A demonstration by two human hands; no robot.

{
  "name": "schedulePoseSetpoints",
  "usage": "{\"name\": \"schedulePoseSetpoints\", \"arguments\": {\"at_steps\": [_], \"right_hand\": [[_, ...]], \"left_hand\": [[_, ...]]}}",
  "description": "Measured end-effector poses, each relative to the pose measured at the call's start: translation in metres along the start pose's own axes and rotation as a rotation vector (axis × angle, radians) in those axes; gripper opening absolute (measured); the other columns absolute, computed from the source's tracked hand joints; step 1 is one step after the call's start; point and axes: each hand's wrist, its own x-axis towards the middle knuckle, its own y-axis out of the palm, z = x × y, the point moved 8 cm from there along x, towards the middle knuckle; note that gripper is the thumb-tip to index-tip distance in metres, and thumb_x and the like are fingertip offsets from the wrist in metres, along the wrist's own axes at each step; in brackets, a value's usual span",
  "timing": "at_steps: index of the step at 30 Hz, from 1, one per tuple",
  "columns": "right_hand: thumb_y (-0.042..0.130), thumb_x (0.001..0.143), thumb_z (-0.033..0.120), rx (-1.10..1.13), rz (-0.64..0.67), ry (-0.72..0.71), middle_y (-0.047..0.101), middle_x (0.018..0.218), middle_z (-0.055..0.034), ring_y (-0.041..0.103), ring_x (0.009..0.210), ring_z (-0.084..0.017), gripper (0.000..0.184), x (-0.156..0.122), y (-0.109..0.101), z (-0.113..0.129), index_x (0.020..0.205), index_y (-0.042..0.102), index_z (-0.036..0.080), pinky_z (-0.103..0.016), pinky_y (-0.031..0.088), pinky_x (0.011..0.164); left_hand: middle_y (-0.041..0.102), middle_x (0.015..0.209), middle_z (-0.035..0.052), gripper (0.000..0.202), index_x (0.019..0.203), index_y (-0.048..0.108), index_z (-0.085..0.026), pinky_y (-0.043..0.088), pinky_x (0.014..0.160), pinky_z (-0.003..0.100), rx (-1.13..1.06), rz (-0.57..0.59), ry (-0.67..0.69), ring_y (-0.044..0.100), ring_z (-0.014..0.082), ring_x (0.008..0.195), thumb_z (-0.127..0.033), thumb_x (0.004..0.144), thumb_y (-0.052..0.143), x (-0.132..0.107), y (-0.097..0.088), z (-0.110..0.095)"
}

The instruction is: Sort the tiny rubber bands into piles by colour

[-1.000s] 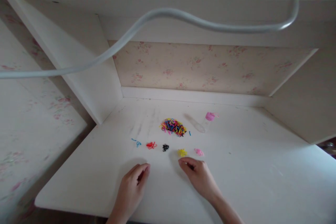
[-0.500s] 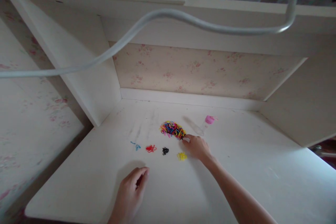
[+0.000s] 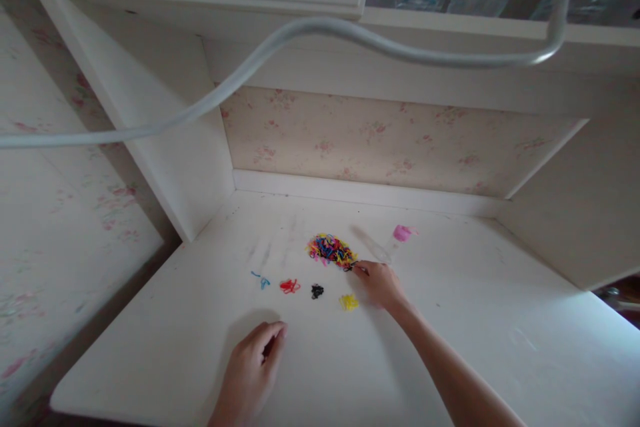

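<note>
Pile of thin multicoloured rubbery bands (image 3: pixel 330 250): middle of white flat desktop (image 3: pixel 475 307).
Right hand (image 3: pixel 377 281): pile's near-right rim, fingertips narrow; can't tell if gripping.
Fringe bands: pinch singly, don't drag neighbours.
Left hand (image 3: pixel 257 360): thumb-index tips together, nothing seen between; nearest small red band clump (image 3: pixel 289 286).
Desktop room: widest rightward; front-left corner near left hand.

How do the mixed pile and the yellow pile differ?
The mixed pile shows many colours; the yellow pile, one. The mixed pile is larger than the yellow pile. The mixed pile sits farther back, the right hand at its edge; the yellow pile, nearer. Both lie on the tabletop.
</note>
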Motion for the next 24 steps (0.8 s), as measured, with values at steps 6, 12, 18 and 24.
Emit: {"name": "schedulePoseSetpoints", "arguments": {"at_steps": [6, 12, 18, 24], "right_hand": [[0.036, 0.091, 0.038, 0.040, -0.061, -0.002, 0.072, 0.088, -0.0037, 0.065, 0.081, -0.016, 0.038, 0.004, -0.010, -0.010, 0.092, 0.071, 0.025, -0.022, 0.037, 0.065], [0.036, 0.090, 0.040, 0.073, -0.116, 0.030, 0.073, 0.087, -0.0051, 0.065, 0.078, -0.018, 0.039, 0.007, -0.019, -0.023, 0.093, 0.071, 0.023, -0.023, 0.037, 0.063], [0.032, 0.091, 0.044, 0.130, -0.207, -0.008, 0.073, 0.088, -0.0028, 0.066, 0.080, -0.018, 0.041, -0.017, -0.027, 0.001, 0.100, 0.069, 0.026, -0.022, 0.038, 0.063], [0.034, 0.094, 0.040, 0.108, -0.160, -0.269, 0.072, 0.084, 0.0009, 0.066, 0.075, -0.015, 0.036, -0.053, -0.004, 0.088, 0.087, 0.068, 0.029, -0.020, 0.037, 0.061]], "left_hand": [[0.068, 0.086, 0.0010, 0.026, 0.097, 0.065, -0.024, 0.051, 0.072, 0.019, -0.012, 0.005, -0.011, 0.064, 0.0117, 0.079, -0.038, 0.091, 0.044, -0.001, 0.001, 0.001], [0.067, 0.086, 0.0011, 0.026, 0.099, 0.064, -0.023, 0.050, 0.072, 0.020, -0.019, 0.033, -0.008, 0.064, 0.0117, 0.078, -0.037, 0.091, 0.043, -0.001, 0.005, 0.002], [0.067, 0.084, 0.0011, 0.026, 0.099, 0.065, -0.023, 0.049, 0.070, 0.020, -0.026, 0.038, -0.022, 0.063, 0.0117, 0.076, -0.036, 0.091, 0.043, 0.000, 0.004, -0.001], [0.067, 0.082, 0.0018, 0.026, 0.097, 0.066, -0.023, 0.049, 0.068, 0.019, -0.047, 0.021, -0.020, 0.062, 0.0119, 0.073, -0.034, 0.091, 0.044, 0.000, 0.002, -0.004]]}}
